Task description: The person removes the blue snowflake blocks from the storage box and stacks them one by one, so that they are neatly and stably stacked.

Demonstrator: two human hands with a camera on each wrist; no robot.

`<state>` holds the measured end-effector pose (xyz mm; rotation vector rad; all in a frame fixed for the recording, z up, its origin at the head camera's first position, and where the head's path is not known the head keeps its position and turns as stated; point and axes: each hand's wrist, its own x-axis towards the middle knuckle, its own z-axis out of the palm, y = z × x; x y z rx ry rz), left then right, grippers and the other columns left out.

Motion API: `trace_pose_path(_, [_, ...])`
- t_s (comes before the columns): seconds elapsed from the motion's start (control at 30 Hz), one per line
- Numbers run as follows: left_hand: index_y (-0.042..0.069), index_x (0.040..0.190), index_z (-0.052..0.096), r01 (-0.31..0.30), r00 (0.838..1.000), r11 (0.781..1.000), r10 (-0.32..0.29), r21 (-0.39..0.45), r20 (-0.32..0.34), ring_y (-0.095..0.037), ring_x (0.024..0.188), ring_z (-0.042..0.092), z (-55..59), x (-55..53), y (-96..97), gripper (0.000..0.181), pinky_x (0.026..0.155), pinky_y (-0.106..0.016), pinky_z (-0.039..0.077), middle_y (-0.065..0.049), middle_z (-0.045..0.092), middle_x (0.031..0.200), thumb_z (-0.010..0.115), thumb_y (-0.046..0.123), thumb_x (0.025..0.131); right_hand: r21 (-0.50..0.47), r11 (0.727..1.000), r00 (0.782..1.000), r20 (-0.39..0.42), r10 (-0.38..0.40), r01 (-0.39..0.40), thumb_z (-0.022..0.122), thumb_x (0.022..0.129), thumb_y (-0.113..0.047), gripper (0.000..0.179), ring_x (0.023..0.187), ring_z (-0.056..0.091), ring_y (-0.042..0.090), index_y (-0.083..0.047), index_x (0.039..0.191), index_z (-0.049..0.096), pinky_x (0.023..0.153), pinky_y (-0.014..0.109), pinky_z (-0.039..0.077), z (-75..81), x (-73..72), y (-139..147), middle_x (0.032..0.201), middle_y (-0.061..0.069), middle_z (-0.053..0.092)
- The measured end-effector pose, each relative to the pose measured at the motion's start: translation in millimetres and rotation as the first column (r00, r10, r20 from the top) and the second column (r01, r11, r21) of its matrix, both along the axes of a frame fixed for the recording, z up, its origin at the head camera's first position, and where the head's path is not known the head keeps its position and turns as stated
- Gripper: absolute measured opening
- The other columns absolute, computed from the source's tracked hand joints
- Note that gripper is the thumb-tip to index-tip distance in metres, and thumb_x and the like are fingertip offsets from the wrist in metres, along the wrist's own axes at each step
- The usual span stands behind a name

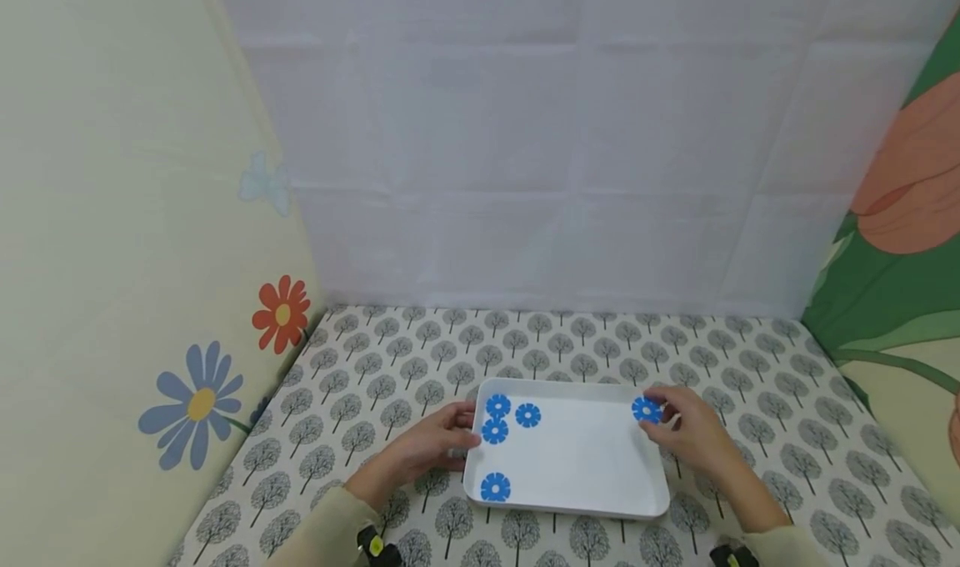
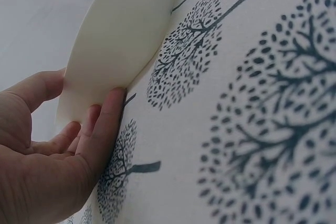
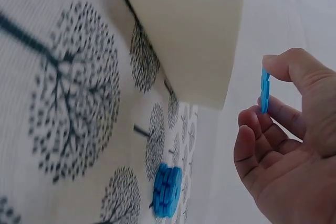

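Observation:
A shallow white tray [image 1: 577, 459] lies on the tree-patterned cloth. My left hand [image 1: 435, 446] grips its left side; in the left wrist view, that hand [image 2: 58, 145] has the thumb over the rim and fingers against the outer wall. Above the tray's right end, my right hand [image 1: 690, 429] pinches a blue notched interlocking disc [image 1: 647, 409] between thumb and fingertip. The right wrist view shows this disc [image 3: 265, 92] edge-on. Three similar discs [image 1: 495, 430] sit near the tray's back left corner, and another disc [image 1: 495, 487] lies at its front left.
In the right wrist view, a small stack of blue discs [image 3: 167, 190] stands on the cloth outside the tray. A white sheet [image 1: 525, 175] hangs behind the table. Flower-printed panels [image 1: 150, 217] flank both sides.

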<state>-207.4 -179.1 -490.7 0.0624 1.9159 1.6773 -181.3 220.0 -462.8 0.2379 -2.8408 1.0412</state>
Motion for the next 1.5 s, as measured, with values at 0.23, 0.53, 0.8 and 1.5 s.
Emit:
trace_pose_path(0.23, [0.004, 0.154, 0.033, -0.002, 1.000, 1.000, 0.002, -0.009, -0.002, -0.027, 0.111, 0.061, 1.4, 0.4, 0.5, 0.071, 0.092, -0.047, 0.058, -0.018, 0.049, 0.137, 0.070, 0.013, 0.094, 0.018, 0.999, 0.999, 0.027, -0.031, 0.031, 0.078, 0.086, -0.017, 0.050, 0.091, 0.060, 0.023, 0.001, 0.130, 0.062, 0.074, 0.035, 0.056, -6.1, -3.8, 20.3, 0.112, 0.014, 0.062])
trace_pose_path(0.53, [0.003, 0.154, 0.033, -0.002, 1.000, 1.000, 0.002, 0.011, 0.005, -0.027, 0.111, 0.061, 1.1, 0.5, 0.9, 0.071, 0.091, -0.047, 0.058, -0.019, 0.049, 0.136, 0.069, 0.011, 0.094, 0.052, 0.997, 0.998, 0.032, -0.058, 0.056, 0.078, 0.087, -0.020, 0.049, 0.093, 0.062, 0.025, 0.003, 0.128, 0.062, 0.075, 0.039, 0.057, -16.3, -6.0, 42.0, 0.116, 0.018, 0.062])
trace_pose_path(0.8, [0.002, 0.154, 0.033, -0.012, 1.000, 1.000, 0.012, 0.005, -0.001, -0.027, 0.111, 0.061, 0.0, 1.2, 1.9, 0.072, 0.092, -0.049, 0.058, -0.019, 0.049, 0.135, 0.070, 0.010, 0.093, 0.062, 0.997, 0.997, 0.063, -0.046, 0.043, 0.077, 0.089, -0.020, 0.048, 0.092, 0.061, 0.025, 0.005, 0.128, 0.061, 0.069, 0.030, 0.051, -21.9, -6.5, 59.5, 0.118, 0.020, 0.061])
trace_pose_path(1.5, [0.001, 0.155, 0.031, -0.015, 1.000, 1.000, 0.015, 0.006, -0.001, -0.028, 0.112, 0.061, 0.9, 2.2, 2.3, 0.074, 0.093, -0.049, 0.057, -0.020, 0.048, 0.136, 0.071, 0.010, 0.092, 0.080, 0.991, 0.956, 0.267, -0.121, 0.103, 0.078, 0.087, -0.022, 0.052, 0.098, 0.058, 0.026, 0.001, 0.130, 0.061, 0.083, 0.045, 0.053, -28.5, -10.2, 75.4, 0.115, 0.015, 0.060])
